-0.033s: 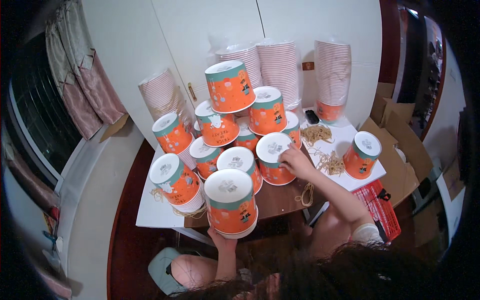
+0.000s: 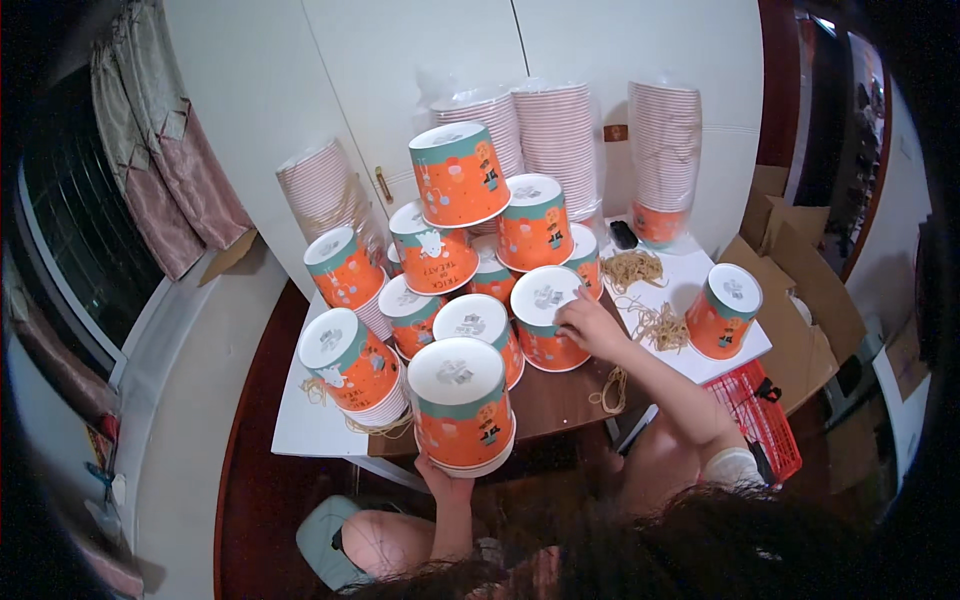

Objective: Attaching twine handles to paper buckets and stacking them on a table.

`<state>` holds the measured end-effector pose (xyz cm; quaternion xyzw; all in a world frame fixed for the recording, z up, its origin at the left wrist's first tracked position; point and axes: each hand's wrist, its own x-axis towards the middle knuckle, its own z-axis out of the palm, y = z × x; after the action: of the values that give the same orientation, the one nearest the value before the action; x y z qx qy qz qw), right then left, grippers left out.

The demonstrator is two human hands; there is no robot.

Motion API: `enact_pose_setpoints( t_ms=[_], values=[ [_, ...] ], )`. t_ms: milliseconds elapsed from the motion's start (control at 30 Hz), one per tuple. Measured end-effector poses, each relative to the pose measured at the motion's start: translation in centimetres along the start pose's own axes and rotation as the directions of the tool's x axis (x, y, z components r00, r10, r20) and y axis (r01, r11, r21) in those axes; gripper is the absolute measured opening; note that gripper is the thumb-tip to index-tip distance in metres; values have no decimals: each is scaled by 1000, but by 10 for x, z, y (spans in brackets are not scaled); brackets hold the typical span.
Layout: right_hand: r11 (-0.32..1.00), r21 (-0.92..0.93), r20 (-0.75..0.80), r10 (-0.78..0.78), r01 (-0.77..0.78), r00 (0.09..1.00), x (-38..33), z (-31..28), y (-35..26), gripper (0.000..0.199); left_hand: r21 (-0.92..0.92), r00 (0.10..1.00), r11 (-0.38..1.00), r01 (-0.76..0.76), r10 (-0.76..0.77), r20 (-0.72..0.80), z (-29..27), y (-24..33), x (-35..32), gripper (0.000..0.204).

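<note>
My left hand [image 2: 447, 482] is closed on the lower rim of an upside-down paper bucket [image 2: 462, 420] at the table's front edge. This bucket is orange with a green band, and a second pale rim shows beneath it. My right hand [image 2: 592, 328] has its fingers bent against the upper right edge of another upside-down paper bucket [image 2: 540, 300]; its fingertips are partly hidden. Between these two stands a similar bucket [image 2: 472, 320]. Behind them, more buckets are piled in tiers, with one bucket [image 2: 460, 180] on top.
Tall plastic-wrapped stacks of buckets [image 2: 665, 140] line the white cabinet. Rubber bands [image 2: 662, 328] lie in heaps on the white table [image 2: 735, 350], near a lone bucket [image 2: 725, 315] and a small black object [image 2: 623, 235]. On the right are a red basket [image 2: 790, 440] and cardboard boxes [image 2: 800, 290].
</note>
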<state>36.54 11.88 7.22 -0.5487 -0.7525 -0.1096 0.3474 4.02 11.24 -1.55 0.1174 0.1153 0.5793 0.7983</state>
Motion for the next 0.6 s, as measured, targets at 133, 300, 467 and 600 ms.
enact_pose_setpoints(
  t_ms=[133,300,467,600],
  values=[
    [999,38,-99,19,-15,995,5,-14,-31,43,51,1000,999,-4,5,-18,4,1,-8,50],
    [838,498,31,-275,224,961,18,-37,-101,59,539,975,822,-183,84,203,20,4,-39,52],
    [855,415,-52,-319,311,946,9,-30,-118,19,141,994,990,-30,14,111,18,-1,-41,51],
    [828,506,-82,-233,241,969,15,-45,-118,16,49,997,998,37,-40,66,15,6,-43,54]
  ],
)
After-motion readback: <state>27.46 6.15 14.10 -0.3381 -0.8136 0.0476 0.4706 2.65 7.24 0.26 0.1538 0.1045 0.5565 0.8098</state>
